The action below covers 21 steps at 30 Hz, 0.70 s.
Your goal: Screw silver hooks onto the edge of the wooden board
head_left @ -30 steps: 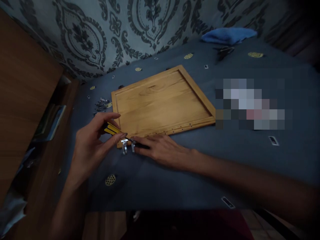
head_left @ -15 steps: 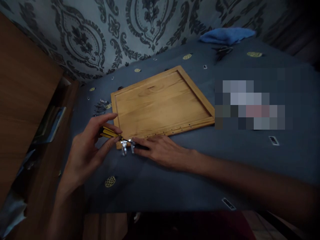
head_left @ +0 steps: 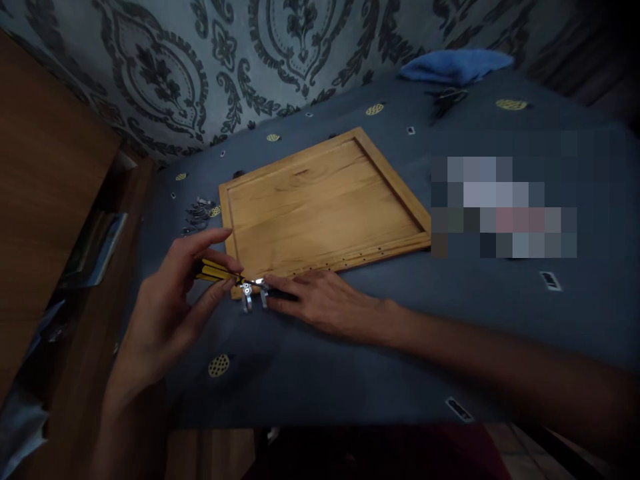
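A framed wooden panel point(head_left: 320, 207), like a cabinet door, lies on the table with a row of small dark holes along its near edge. At its near left corner sits a shiny metal hinge point(head_left: 247, 292). My left hand point(head_left: 175, 293) pinches a screwdriver point(head_left: 215, 271) by its yellow and black handle, the shaft pointing right across the hinge. My right hand point(head_left: 325, 303) lies low against the panel's near edge, fingertips pressed on the hinge's right side. The screwdriver's tip is hidden near those fingertips.
Several small metal parts point(head_left: 199, 213) lie in a pile left of the panel. A blue cloth point(head_left: 455, 67) and a dark tangled item point(head_left: 447, 100) rest at the back right. Blurred-out items cover the right. Shelves with books point(head_left: 95, 250) stand at the left.
The view has shifted slightly. The screwdriver handle has turned a little in my left fingers, its shaft still across the hinge. My right hand stays in place on the hinge.
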Available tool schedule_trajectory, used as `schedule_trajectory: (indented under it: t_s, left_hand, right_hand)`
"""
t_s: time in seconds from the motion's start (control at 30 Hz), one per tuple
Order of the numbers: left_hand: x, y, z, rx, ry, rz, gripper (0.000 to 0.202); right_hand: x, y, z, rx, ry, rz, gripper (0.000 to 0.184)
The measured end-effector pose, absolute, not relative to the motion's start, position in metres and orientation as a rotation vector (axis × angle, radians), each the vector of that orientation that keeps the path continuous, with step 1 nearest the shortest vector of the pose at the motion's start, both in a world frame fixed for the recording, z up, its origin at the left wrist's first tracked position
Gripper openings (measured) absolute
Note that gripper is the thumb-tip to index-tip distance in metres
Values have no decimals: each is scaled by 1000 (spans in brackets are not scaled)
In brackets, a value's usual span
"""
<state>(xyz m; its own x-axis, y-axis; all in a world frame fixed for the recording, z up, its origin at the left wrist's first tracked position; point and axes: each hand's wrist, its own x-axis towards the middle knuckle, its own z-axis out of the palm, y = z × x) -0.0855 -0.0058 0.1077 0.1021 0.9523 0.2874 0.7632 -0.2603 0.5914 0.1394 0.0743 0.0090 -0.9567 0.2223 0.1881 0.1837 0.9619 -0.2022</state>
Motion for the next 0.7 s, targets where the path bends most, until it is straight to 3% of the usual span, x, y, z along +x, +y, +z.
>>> schedule_trajectory:
  t_s: [0.3,0.57,0.7]
  left_hand:
    - [-87,1,122,2187,1501,744,50]
    - [-72,-12,133,1944,1687,1166,58]
    - [-73,-10,126,1974,1635,1098,54]
  right_hand:
    - [139,75,13,-296,-2941,243,41]
    - [139,74,14,-301,-2962,266,41]
    - [139,75,12,-303,-2927,289,39]
